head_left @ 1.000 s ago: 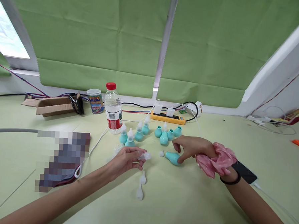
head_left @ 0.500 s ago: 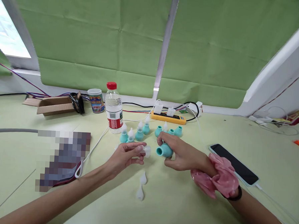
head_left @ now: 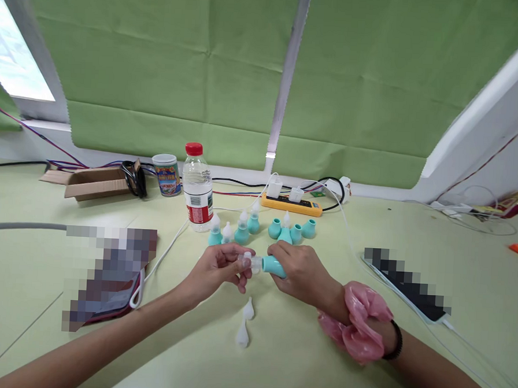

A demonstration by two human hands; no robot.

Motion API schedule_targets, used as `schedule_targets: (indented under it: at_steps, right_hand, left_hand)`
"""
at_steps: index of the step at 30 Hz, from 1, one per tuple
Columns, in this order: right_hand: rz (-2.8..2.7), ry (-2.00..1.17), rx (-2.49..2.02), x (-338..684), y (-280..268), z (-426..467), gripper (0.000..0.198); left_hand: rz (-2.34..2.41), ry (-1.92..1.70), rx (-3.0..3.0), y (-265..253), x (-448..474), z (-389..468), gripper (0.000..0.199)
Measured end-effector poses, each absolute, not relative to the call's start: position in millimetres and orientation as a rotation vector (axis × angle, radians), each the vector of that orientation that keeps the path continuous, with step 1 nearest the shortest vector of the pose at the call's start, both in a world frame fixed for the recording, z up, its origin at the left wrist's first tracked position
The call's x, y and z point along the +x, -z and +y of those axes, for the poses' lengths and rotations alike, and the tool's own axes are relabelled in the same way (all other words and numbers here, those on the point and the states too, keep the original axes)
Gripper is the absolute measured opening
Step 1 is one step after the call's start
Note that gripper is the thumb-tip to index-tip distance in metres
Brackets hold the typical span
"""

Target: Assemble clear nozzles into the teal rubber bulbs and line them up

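Between the fingers of my left hand (head_left: 218, 268) is a clear plastic connector piece (head_left: 255, 264). My right hand (head_left: 300, 271) is wrapped round a teal rubber bulb (head_left: 273, 266), its open neck turned left and meeting the clear piece; how deep they fit is too small to tell. Below the hands lie two white teardrop-shaped tips (head_left: 243, 335). Behind my left hand stand several teal bulbs with clear and white tops (head_left: 241, 233). Behind my right hand are several more teal bulbs, some with open necks (head_left: 309, 228) and one with a white tip (head_left: 286, 220).
A water bottle (head_left: 199, 194) with a red cap stands beside a noodle cup (head_left: 167, 174) and an open cardboard box (head_left: 98, 185). At the back lies a yellow power strip (head_left: 291, 205). Phones lie at left (head_left: 110, 284) and right (head_left: 406, 285), with cables trailing over the table (head_left: 320, 359).
My right hand has moved left and turned the teal bulb sideways, bringing its neck against the clear piece. My left hand has stayed nearly in place.
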State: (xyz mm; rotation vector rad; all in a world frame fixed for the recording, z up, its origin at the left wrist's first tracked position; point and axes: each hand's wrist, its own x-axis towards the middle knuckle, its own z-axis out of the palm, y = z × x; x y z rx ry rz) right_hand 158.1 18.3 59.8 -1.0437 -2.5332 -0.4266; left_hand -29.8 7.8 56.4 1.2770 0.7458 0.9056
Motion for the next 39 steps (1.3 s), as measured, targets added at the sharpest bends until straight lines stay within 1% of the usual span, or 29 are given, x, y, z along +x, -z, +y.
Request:
schedule_targets:
  at_steps: [4,11,14,17,19,22,24,28,33,36,39]
  right_hand:
    - [-2.537,0.561,-1.117,154,-60,12,0.013]
    - [-2.498,0.656,-1.219,150,-60,3,0.017]
    - [-2.495,0.668,-1.218,149,-61,2,0.017]
    - [-2.509,0.613,-1.218,149,-61,2,0.016]
    - [-2.518,0.523,-1.221,149,-59,4,0.014]
    - [-2.498,0.289,-1.200,148,-55,7,0.009]
    - [-2.451,0.089,-1.154,147,-53,9,0.007]
    - [-2.327,-0.368,-1.064,146,-53,9,0.012]
    - [-2.238,-0.902,-1.065,144,-53,9,0.010]
    - [-2.200,-1.048,-1.045,143,-53,9,0.009]
    - [-2.178,-1.022,-1.039,144,-57,9,0.010]
  left_hand:
    - [0.751,-0.888,1.302,-56,-31,8,0.028]
    - [0.747,-0.871,1.320,-57,-32,7,0.024]
    - [0.741,-0.873,1.325,-59,-31,4,0.024]
    - [0.738,-0.893,1.347,-60,-30,3,0.024]
    - [0.749,-0.904,1.368,-60,-30,2,0.024]
    - [0.768,-0.913,1.439,-58,-29,3,0.023]
    - [0.783,-0.919,1.506,-57,-29,3,0.021]
    - [0.827,-0.911,1.642,-58,-30,-2,0.018]
    - [0.875,-0.886,1.995,-64,-34,-8,0.015]
    - [0.880,-0.874,2.092,-66,-35,-8,0.018]
    - [0.928,-0.943,2.069,-64,-33,-6,0.024]
